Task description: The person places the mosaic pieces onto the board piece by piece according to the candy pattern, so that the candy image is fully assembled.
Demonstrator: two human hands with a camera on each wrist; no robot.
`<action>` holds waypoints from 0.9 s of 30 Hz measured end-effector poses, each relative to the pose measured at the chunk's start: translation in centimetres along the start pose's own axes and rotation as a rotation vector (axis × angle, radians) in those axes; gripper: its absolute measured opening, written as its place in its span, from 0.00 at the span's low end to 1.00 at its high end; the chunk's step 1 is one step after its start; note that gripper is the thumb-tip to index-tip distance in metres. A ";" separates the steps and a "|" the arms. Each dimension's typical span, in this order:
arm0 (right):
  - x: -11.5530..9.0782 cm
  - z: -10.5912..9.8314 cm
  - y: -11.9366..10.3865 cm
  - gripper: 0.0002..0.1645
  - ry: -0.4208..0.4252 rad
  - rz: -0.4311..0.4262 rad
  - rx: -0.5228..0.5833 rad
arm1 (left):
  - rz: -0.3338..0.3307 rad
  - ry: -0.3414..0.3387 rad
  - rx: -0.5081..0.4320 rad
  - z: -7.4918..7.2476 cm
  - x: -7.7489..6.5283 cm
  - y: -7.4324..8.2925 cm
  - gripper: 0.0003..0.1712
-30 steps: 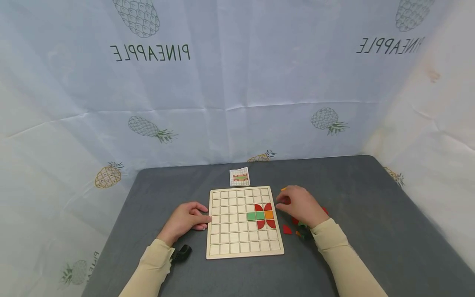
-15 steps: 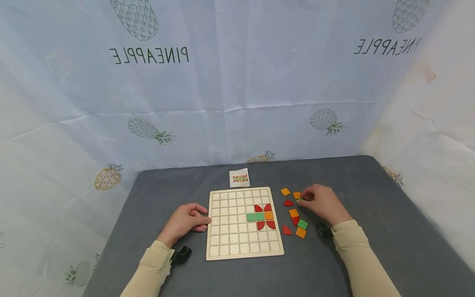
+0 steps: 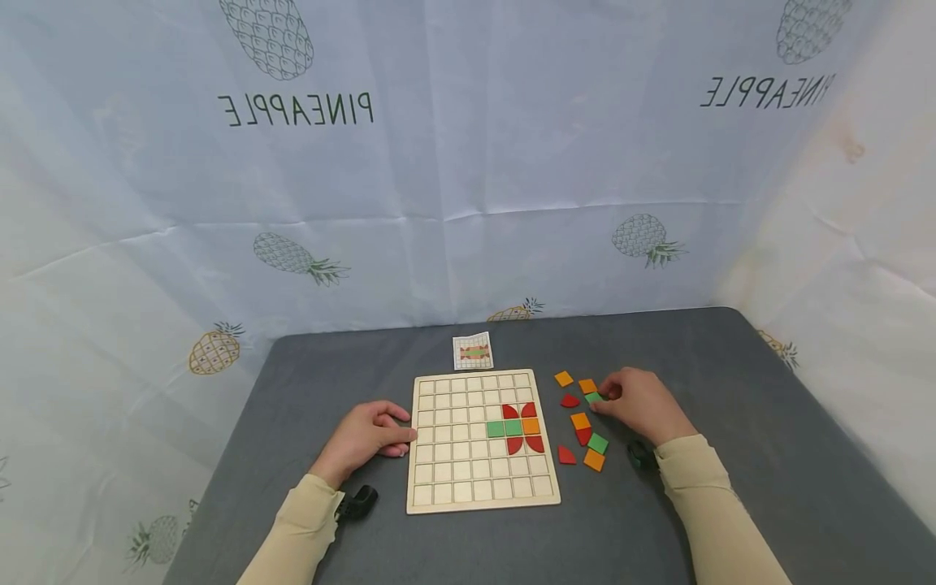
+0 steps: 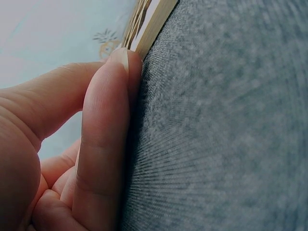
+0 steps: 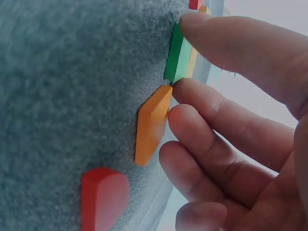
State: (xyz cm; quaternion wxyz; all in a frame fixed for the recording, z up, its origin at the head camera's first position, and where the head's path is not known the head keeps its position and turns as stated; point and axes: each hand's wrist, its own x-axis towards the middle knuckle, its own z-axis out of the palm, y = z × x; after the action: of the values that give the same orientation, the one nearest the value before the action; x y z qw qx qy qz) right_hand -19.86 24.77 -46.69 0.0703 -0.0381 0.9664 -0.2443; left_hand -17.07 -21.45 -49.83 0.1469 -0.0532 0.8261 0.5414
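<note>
The right hand [image 3: 639, 402] pinches a small green square tile [image 3: 594, 398], thumb on one edge and a finger on the other, a bit below and right of the middle of the head picture. It sits on the dark grey cloth-like desk [image 3: 351, 357], just beside an orange square tile [image 3: 588, 386]. The tile looks light and stiff, so it should not bend or break easily. Its face looks smooth and may slip, so its thick sides seem the best place to hold. Left of it, the left hand [image 3: 361, 439] pinches the left edge of the flat, pale wooden grid board [image 3: 461, 469], which looks stiff too.
</note>
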 end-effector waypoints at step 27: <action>0.1 2.0 -6.0 0.09 -0.011 -0.155 0.060 | 0.017 -0.022 -0.001 -0.3 0.1 -0.2 0.23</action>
State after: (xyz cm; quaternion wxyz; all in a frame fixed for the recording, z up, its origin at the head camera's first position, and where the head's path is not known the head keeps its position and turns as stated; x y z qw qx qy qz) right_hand -19.45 18.52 -45.55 0.0574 -0.1121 0.9524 -0.2776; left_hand -17.12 -21.80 -49.92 0.1511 -0.0403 0.8246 0.5437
